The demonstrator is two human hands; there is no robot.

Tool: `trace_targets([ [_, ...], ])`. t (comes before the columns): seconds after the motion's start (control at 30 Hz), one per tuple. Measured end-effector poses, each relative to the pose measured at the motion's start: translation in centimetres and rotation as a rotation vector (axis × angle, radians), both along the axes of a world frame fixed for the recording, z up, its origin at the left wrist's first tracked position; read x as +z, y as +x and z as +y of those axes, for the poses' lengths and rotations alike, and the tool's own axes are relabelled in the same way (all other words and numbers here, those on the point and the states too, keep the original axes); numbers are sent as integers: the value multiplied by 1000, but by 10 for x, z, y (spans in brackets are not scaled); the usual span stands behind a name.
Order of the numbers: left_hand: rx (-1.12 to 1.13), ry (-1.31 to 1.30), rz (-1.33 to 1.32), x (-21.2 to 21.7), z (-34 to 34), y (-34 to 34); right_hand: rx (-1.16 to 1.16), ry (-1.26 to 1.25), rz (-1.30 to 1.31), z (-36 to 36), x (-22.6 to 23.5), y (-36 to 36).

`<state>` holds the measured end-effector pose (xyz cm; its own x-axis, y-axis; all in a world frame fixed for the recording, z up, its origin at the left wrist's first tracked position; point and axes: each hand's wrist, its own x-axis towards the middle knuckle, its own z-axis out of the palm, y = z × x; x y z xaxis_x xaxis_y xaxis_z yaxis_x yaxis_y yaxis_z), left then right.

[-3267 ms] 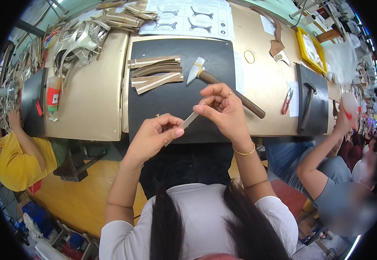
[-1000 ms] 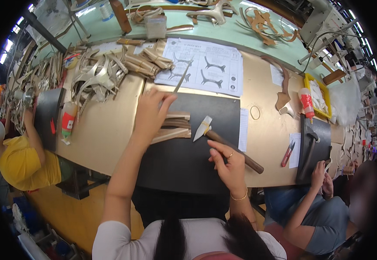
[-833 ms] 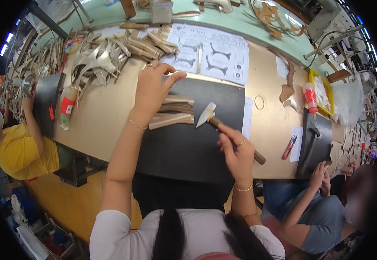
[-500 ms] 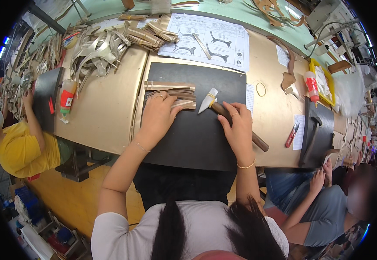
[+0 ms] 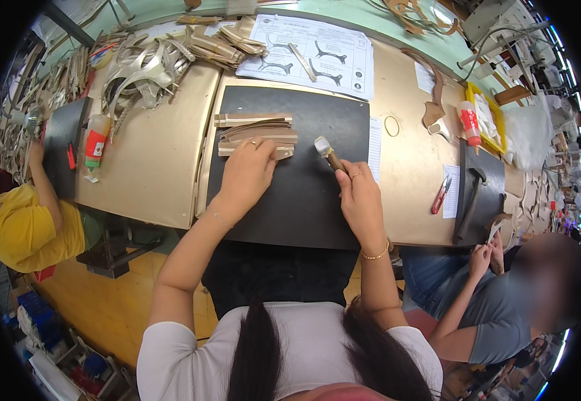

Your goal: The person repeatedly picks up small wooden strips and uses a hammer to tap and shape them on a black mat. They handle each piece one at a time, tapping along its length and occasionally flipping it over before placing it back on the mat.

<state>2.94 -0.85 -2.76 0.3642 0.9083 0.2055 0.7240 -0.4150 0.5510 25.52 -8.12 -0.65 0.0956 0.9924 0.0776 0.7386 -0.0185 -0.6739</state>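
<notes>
Several narrow brown and beige strips, apparently leather, lie side by side on a black work mat [image 5: 304, 200]. My left hand [image 5: 249, 172] rests on the near end of this group, its bent fingers and thumb closed on a light strip [image 5: 231, 151]. The farther strips [image 5: 253, 121] sit just beyond my fingertips. Over the mat's right part, my right hand [image 5: 360, 197] is wrapped round the wooden handle of a hammer [image 5: 324, 147]. The hammer's pale metal head is raised toward the strips without touching them.
Beyond the mat lie printed drawing sheets [image 5: 340, 40], strip bundles [image 5: 213, 50] and silvery cut pieces [image 5: 147, 73]. Glue bottles [image 5: 95, 142] stand at both sides. Red snips [image 5: 441, 196], another hammer [image 5: 471, 200] and a yellow tray [image 5: 494, 127] are at right. Co-workers sit on both sides.
My right hand has taken up the hammer, which lay on the mat, and its head has turned and lifted. My left hand stays at the strips, which have spread slightly.
</notes>
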Motion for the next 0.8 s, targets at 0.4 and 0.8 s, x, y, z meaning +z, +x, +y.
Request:
trace_targets([
  [0.4, -278, -377, -39, 51, -6, -20, 83, 65, 111, -6, 16, -26],
  [0.8, -144, -356, -86, 13, -49, 7, 19, -122, 178, -33, -3, 6],
])
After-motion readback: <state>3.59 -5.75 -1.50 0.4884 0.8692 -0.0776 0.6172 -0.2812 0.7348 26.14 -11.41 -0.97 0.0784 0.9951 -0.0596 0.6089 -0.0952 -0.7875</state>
